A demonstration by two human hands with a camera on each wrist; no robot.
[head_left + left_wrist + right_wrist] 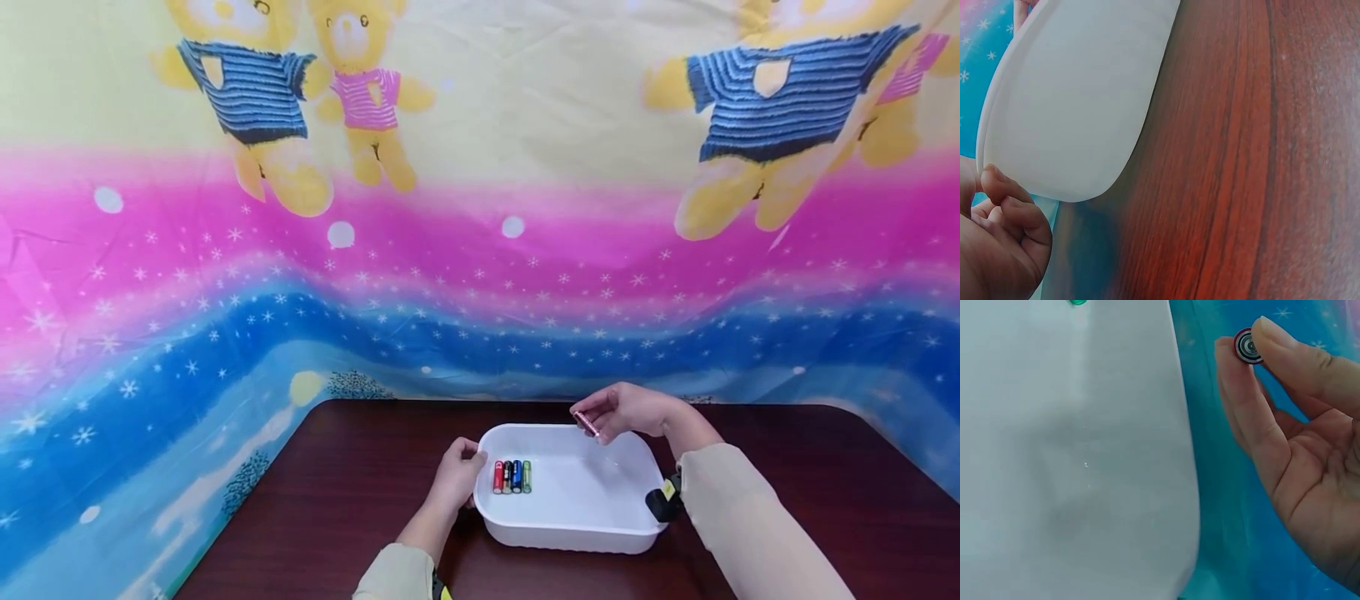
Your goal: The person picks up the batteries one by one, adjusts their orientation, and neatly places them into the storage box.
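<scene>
A white plastic tub [570, 537] stands on the table. Inside it, at the left, several AA-size batteries lie side by side: a red one [498, 477], a dark one [507, 477], a blue one [517, 477] and a green one [527, 477]. My left hand [455, 475] pinches the tub's left rim between thumb and fingers; the left wrist view shows the curled fingers [1025, 215] at that rim. Above the tub's far right part, my right hand [626, 410] pinches a pinkish-red battery [587, 423] between thumb and fingers. Its round end [1246, 347] faces the right wrist camera.
The dark red-brown wooden table [360, 475] reaches out on both sides of the tub. Behind it hangs a printed cloth [480, 275] with bears and snowflakes. A black wrist camera [663, 500] on my right arm overlaps the tub's right rim in the head view.
</scene>
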